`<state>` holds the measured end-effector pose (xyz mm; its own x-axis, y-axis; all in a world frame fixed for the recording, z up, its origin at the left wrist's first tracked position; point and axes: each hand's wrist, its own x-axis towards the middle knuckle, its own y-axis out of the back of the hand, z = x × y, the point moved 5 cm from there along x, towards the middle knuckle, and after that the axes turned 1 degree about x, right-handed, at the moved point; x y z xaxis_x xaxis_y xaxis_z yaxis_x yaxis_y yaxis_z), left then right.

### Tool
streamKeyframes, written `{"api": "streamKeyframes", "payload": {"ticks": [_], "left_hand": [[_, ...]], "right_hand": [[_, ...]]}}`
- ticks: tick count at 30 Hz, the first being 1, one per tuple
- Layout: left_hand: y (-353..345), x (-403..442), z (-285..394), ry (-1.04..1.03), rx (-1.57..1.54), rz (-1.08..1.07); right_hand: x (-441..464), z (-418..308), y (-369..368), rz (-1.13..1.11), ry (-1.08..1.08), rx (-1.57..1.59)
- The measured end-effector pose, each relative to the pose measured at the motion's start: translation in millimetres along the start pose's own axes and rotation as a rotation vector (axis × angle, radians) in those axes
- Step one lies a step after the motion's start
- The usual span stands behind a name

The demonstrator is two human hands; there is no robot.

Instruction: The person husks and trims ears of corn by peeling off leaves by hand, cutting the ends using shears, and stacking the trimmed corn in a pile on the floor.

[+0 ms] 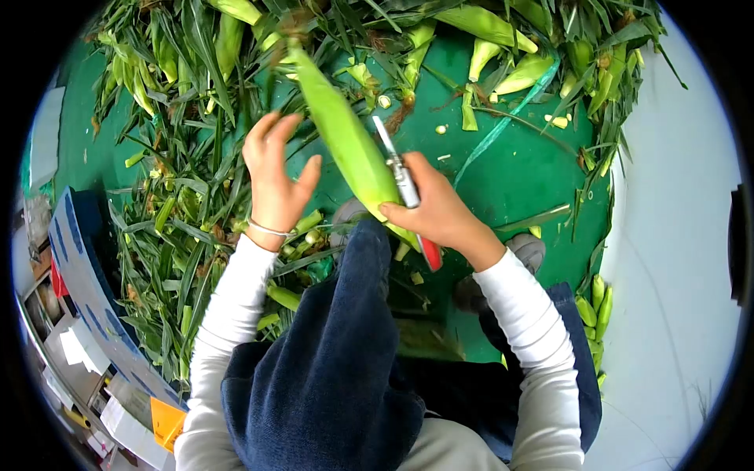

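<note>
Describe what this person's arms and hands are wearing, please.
Long white sleeves, wrinkled along the forearms, end at the wrists. The left hand is gloveless, with a thin, light-coloured bangle at its wrist. The right hand is gloveless too, with no bracelet visible.

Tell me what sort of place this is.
Likely a corn-trimming work area, perhaps a packing room: unhusked corn ears lie among heaped leaves on a green floor, and the right hand holds a red-handled cutting tool.

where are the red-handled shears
In the head view, the red-handled shears are in the right hand, alongside the lower end of the green corn ear.
</note>
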<state>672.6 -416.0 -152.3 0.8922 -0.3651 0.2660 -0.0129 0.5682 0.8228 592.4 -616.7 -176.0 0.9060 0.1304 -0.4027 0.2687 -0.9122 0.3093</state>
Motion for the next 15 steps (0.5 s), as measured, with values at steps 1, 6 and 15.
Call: {"api": "streamKeyframes", "payload": {"ticks": [1, 6, 15], "left_hand": [[-19.3, -12.1, -26.0, 0.351, -0.412, -0.074], [-68.7, -32.0, -23.7, 0.928, -1.341, -0.07], [-60.3, -13.8, -36.1, 0.86, -2.024, -0.301]], "right_hand": [[-0.7, 3.0, -0.9, 0.037, 0.023, 0.063], [-14.2, -3.0, -24.0, 0.086, 0.108, 0.145], [-18.7, 41.8, 23.6, 0.357, -0.246, 0.197]]}}
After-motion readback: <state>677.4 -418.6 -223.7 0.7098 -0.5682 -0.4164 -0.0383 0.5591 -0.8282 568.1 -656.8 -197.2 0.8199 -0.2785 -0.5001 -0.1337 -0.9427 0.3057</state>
